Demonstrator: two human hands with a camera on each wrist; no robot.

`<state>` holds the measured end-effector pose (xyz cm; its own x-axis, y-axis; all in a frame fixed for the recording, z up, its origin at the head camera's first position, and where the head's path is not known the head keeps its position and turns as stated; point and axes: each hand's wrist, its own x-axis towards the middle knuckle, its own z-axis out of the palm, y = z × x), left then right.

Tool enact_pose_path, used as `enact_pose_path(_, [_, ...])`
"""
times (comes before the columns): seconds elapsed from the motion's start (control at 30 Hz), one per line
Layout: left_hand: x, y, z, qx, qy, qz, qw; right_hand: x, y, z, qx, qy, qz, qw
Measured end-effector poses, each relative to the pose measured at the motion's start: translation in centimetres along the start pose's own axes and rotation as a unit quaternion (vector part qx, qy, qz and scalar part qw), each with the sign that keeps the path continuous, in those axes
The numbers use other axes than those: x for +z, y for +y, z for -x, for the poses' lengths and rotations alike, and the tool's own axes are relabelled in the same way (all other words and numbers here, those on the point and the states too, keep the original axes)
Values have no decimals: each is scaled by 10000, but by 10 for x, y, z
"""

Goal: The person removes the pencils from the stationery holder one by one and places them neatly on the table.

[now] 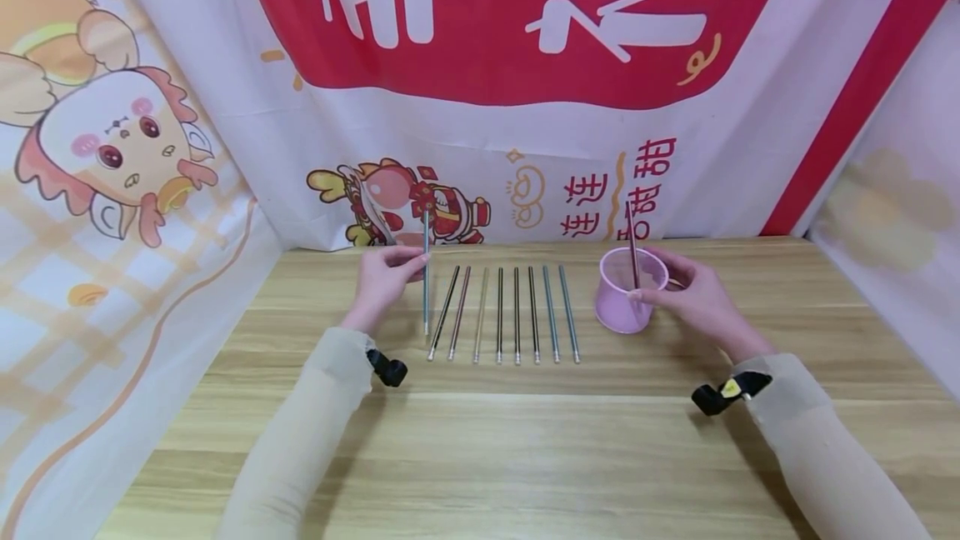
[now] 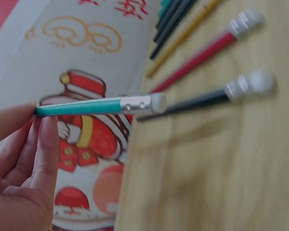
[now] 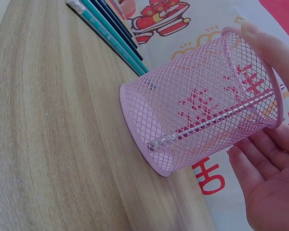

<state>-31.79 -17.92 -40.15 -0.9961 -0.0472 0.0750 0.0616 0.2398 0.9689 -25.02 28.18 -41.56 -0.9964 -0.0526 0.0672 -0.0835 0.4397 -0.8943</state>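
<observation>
My left hand point(image 1: 381, 280) pinches a teal pencil point(image 1: 427, 298) between thumb and fingers at the left end of a row of pencils. In the left wrist view, its white eraser point(image 2: 158, 103) and silver ferrule point away from the fingers. My right hand point(image 1: 693, 300) holds a pink mesh pencil cup point(image 1: 617, 317) by its rim, the thumb on the near side and the other fingers behind. Inside the cup a dark red pencil point(image 1: 632, 232) leans with its eraser end down, showing through the mesh in the right wrist view.
Between the hands several pencils lie side by side on the wood-grain table point(image 1: 480, 465), erasers toward me: black point(image 1: 517, 315), dark red point(image 1: 460, 312), yellowish point(image 1: 481, 315) and teal point(image 1: 569, 313). A printed cloth point(image 1: 517, 132) hangs behind the table's back edge.
</observation>
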Motion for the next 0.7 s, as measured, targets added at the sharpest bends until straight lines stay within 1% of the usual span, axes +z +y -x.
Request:
enact_pose_path(0.17, [-10,-12,0,-316,-251,-238,9989,0,0,1,11,-34,7,10000])
enact_pose_path(0.23, [-13,-15,0,-533,-322,-365,9974,-1,-1,1,-7,-56,55,10000])
enact_pose_path(0.33, [-16,-19,0,-865,-502,-647,9929,0,-2,1,-18,-61,76,10000])
enact_pose_path(0.4, [-17,-23,-1,-1151,-642,-738,9885,0,-2,1,-29,-46,80,10000])
enact_pose_path(0.5, [-17,-27,-2,-1422,-877,-644,9838,0,-2,0,-80,-42,-16,10000])
enact_pose_path(0.6, [-14,-31,-3,-1537,-918,-519,9825,1,0,0,-109,-37,-123,9999])
enact_pose_path(0.7, [-10,-33,-4,-1561,-861,-594,9822,1,1,0,-135,-30,-130,9998])
